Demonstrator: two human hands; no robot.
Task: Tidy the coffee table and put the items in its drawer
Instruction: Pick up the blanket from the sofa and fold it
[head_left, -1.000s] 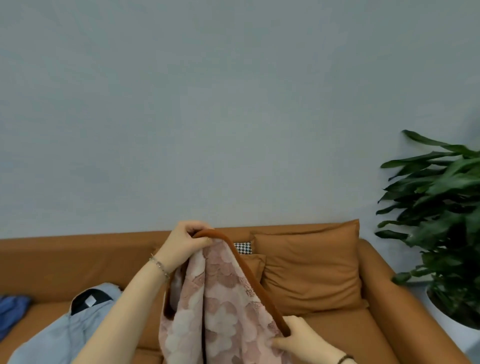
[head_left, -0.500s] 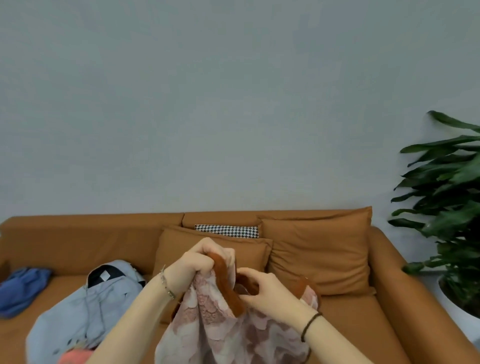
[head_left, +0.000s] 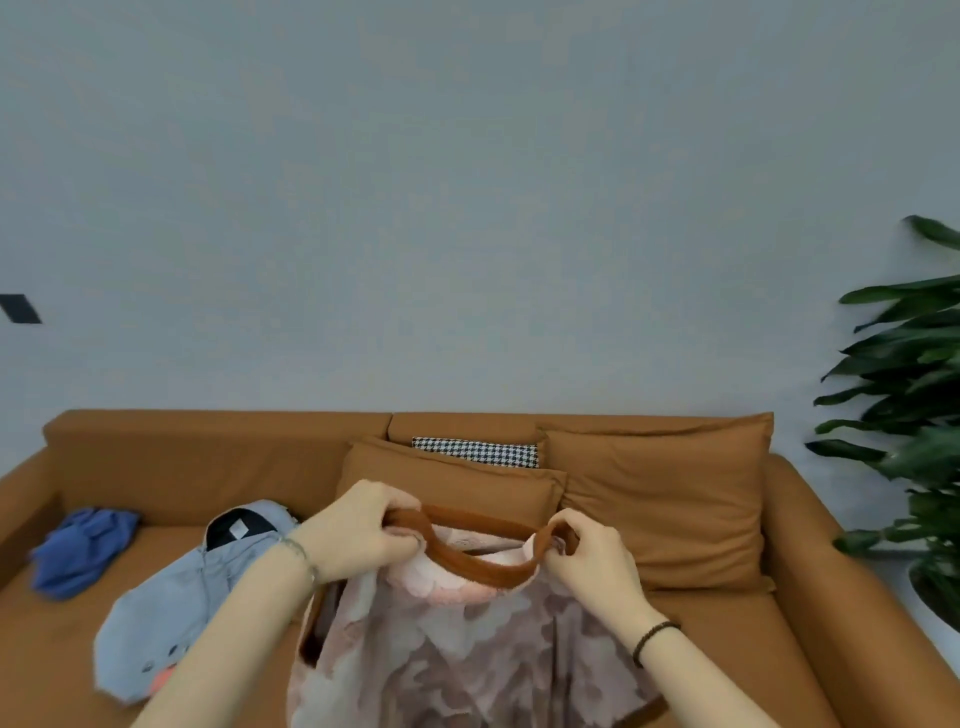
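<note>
A pink patterned blanket (head_left: 467, 654) with a rust-brown border hangs in front of me, over the brown sofa (head_left: 208, 457). My left hand (head_left: 358, 530) grips the brown edge at the blanket's upper left. My right hand (head_left: 592, 556) pinches the same edge at the upper right. The border sags in a loop between the two hands. The coffee table and its drawer are out of view.
A light blue garment (head_left: 176, 608) and a dark blue cloth (head_left: 83, 545) lie on the sofa seat at left. Brown cushions (head_left: 660, 499) and a houndstooth cushion (head_left: 475, 451) lean on the backrest. A leafy plant (head_left: 909, 415) stands at right.
My hands have drawn apart along the blanket's brown edge and stretched it sideways. A second ago the left hand held it high and the right hand low. The view has tilted down.
</note>
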